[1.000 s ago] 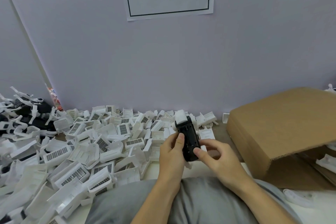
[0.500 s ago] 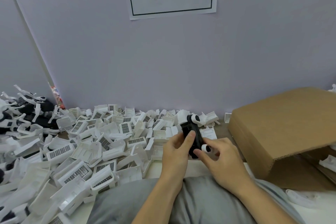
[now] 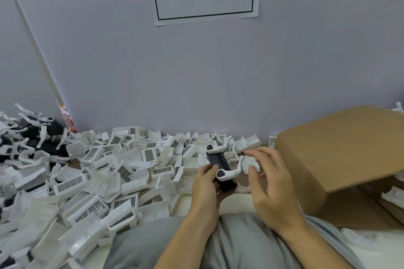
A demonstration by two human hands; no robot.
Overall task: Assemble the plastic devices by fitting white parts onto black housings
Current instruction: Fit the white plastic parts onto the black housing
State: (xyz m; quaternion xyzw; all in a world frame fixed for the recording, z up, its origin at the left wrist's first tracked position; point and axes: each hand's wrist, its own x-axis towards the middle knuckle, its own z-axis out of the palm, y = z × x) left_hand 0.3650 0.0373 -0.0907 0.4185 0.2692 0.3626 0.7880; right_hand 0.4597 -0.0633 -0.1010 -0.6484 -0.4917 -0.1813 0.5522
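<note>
With only my left hand (image 3: 204,183) gripping the black housing (image 3: 220,168) above the surface and my right hand (image 3: 265,179) spread wide just beside it, the white arm (image 3: 228,173) could pop off if I squeeze unevenly.

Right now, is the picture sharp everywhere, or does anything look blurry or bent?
In the head view, the light is soft and even, without glare. The right hand is smeared by motion, while the black housing gripped by the left hand stays fairly crisp. The wide lens bends the wall seam into a slant, and the pile of white parts softens toward the left edge.
</note>
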